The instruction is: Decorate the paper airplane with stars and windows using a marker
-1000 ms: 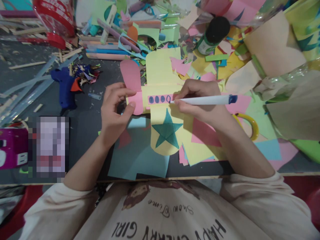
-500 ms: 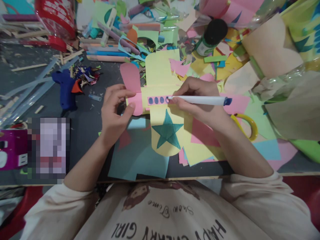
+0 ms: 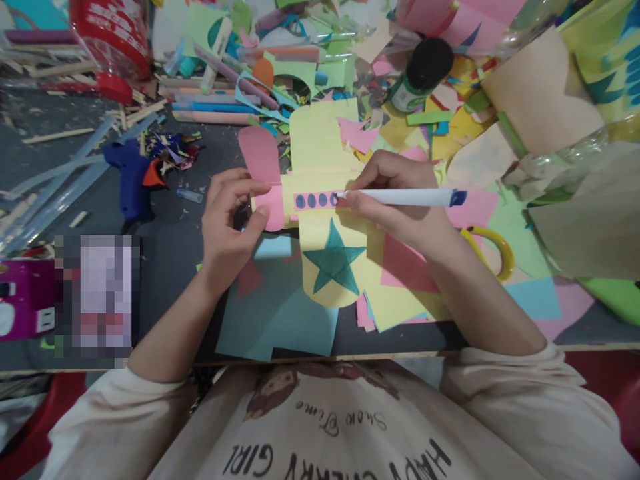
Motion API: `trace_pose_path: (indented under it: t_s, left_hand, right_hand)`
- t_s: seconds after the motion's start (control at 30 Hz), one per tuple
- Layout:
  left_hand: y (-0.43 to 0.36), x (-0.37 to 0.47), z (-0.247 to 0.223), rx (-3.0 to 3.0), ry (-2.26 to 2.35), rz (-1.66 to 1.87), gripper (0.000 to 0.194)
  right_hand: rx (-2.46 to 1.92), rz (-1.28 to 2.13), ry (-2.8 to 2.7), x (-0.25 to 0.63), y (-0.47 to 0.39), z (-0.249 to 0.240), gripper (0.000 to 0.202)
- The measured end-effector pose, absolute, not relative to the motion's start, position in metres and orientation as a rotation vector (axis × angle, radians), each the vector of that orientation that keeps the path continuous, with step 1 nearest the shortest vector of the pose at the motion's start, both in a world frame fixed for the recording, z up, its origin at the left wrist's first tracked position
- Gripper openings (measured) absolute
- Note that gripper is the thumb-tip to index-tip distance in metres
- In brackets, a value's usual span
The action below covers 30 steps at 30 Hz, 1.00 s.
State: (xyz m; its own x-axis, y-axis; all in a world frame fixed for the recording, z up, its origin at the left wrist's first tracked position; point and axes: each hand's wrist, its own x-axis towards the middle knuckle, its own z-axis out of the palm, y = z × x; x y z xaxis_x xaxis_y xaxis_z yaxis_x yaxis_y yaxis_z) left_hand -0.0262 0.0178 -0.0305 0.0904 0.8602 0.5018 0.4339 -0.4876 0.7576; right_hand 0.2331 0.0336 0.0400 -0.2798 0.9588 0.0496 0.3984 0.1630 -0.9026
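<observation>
glue gun (image 3: 134, 180) left of paper plane (image 3: 320, 183)

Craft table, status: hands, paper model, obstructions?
Right hand gripping marker, tip at fourth dot on pink strip. Left hand holding paper model by pink end. Paper scraps crowding upper wing; right fingers hiding strip's end.

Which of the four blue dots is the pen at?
The rightmost dot on the pink strip, nearest the right hand; the white marker's tip is there, not at the other three.
</observation>
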Motion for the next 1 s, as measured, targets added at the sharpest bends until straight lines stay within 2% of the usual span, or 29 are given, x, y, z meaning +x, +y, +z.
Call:
trace_pose_path:
  t_s: [0.37, 0.63, 1.0]
  left_hand:
    - [0.0182, -0.0274, -0.0311, 1.977, 1.261, 1.373, 0.024]
    - [0.0177, -0.0246, -0.0301, 1.956, 1.287, 1.387, 0.017]
    - [0.0189, -0.0265, -0.0312, 1.974, 1.258, 1.397, 0.02]
  right_hand:
    - [-1.269, 1.158, -1.796, 0.2323, 0.0356, 0.0409, 0.03]
    - [-1.223, 1.107, -1.85, 0.2345, 0.0351, 0.0404, 0.024]
    - [-1.239, 1.185, -1.778, 0.2333, 0.0385, 0.0413, 0.023]
